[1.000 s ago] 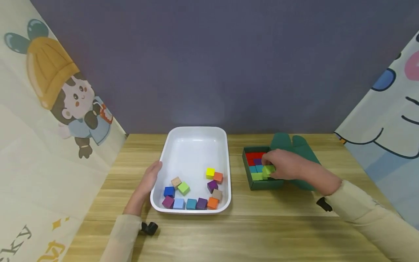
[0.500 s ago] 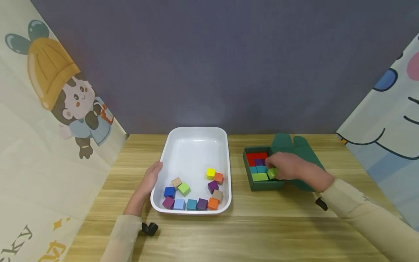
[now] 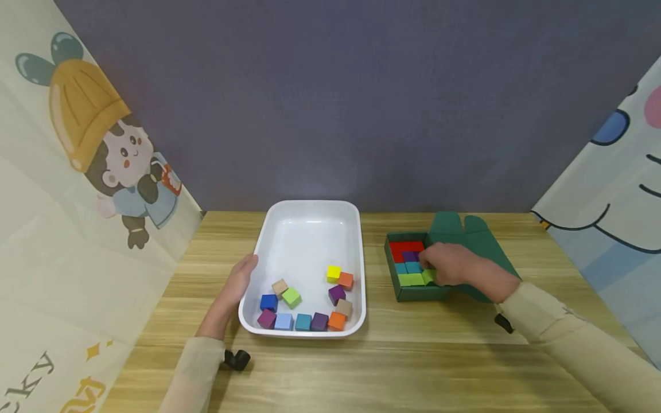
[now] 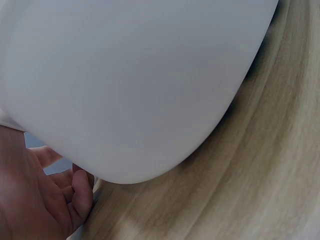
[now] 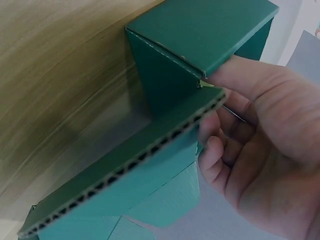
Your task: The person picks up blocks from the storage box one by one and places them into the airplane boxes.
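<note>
My left hand (image 3: 241, 279) holds the left side of the white tray (image 3: 315, 229); its thumb lies at the rim, and in the left wrist view curled fingers (image 4: 80, 192) show beside the outer wall. Over the right part of a green cardboard box (image 3: 420, 293), my right hand (image 3: 448, 264) has its fingertips down on a light green cube (image 3: 428, 277) at the end of the front row. In the right wrist view the box's wall (image 5: 200, 30) hides most of that cube and the fingertips. Rows of red cubes (image 3: 405, 248), purple, teal and light green cubes fill the box.
Several loose cubes of mixed colours, among them a yellow cube (image 3: 333, 273) and an orange cube (image 3: 337, 321), lie in the tray's near half. The box's open lid (image 3: 488, 252) spreads to the right under my wrist. A dark grey panel (image 3: 330, 103) stands behind the wooden table (image 3: 361, 373).
My right hand has moved slightly right and lowered the light green cube from a tilted position into line with the front row. The left hand stays at the tray.
</note>
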A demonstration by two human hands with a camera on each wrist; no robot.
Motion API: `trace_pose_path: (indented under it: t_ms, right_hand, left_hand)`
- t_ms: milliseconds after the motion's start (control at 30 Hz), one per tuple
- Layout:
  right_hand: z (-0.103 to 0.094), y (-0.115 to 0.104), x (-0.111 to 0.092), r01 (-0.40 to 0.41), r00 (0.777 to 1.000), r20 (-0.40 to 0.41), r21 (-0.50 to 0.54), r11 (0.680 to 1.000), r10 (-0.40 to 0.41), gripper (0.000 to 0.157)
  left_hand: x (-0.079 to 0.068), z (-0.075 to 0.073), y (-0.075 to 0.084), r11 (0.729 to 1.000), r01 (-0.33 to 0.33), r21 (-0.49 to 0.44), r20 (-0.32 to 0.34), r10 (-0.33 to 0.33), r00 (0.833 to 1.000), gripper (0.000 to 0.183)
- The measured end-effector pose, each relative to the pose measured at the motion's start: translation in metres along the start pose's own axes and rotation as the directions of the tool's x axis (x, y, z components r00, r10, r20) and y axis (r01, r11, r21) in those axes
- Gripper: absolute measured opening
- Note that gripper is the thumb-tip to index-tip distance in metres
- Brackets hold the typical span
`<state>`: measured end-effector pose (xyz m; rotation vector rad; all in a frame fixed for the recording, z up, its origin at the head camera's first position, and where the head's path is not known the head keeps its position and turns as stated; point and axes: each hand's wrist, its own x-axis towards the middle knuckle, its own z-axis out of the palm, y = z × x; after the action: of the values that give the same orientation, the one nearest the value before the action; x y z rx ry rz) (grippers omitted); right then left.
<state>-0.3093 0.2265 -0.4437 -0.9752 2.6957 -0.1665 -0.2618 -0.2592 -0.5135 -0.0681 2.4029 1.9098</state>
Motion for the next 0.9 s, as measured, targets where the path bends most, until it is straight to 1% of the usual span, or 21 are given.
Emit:
trace_pose_path:
  t_ms: [200,300,500,600,667,800,833,900]
  right_hand:
    - [0.005,0.000,0.005,0.031,0.999,-0.042,-0.028,0.999,-0.032,0.032]
    - [0.007,-0.001,0.006,0.042,0.997,-0.063,-0.045,0.998,-0.045,0.033]
    - [0.010,-0.002,0.007,0.013,0.997,-0.079,-0.075,0.997,-0.019,0.031]
    - [0.013,-0.002,0.006,0.019,0.994,-0.107,-0.103,0.995,-0.030,0.029]
    - [0.013,-0.001,0.006,0.023,0.993,-0.116,-0.109,0.994,-0.036,0.028]
    - [0.014,0.001,0.006,0.014,0.994,-0.109,-0.098,0.995,-0.025,0.029]
    - [0.014,0.002,0.006,0.012,0.994,-0.106,-0.091,0.996,-0.022,0.029]
    - [0.015,0.002,0.004,0.006,0.995,-0.102,-0.081,0.997,-0.015,0.029]
  left_hand:
    - [0.001,-0.002,0.002,0.999,-0.016,0.032,0.005,0.015,1.000,0.063]
    - [0.000,-0.003,0.003,0.999,-0.017,0.035,-0.008,0.017,1.000,0.062]
    - [-0.003,-0.004,0.006,0.999,-0.008,0.035,0.000,0.008,1.000,0.061]
    - [-0.003,-0.003,0.005,1.000,0.001,0.030,0.006,-0.002,1.000,0.061]
    - [-0.006,-0.002,0.013,1.000,0.016,0.020,0.012,-0.016,1.000,0.058]
    - [-0.007,-0.001,0.017,0.999,0.029,0.016,0.011,-0.029,1.000,0.058]
    - [-0.007,0.000,0.017,0.999,0.028,0.019,0.009,-0.028,1.000,0.058]
    - [-0.003,-0.001,0.008,0.999,0.018,0.026,0.002,-0.018,1.000,0.060]
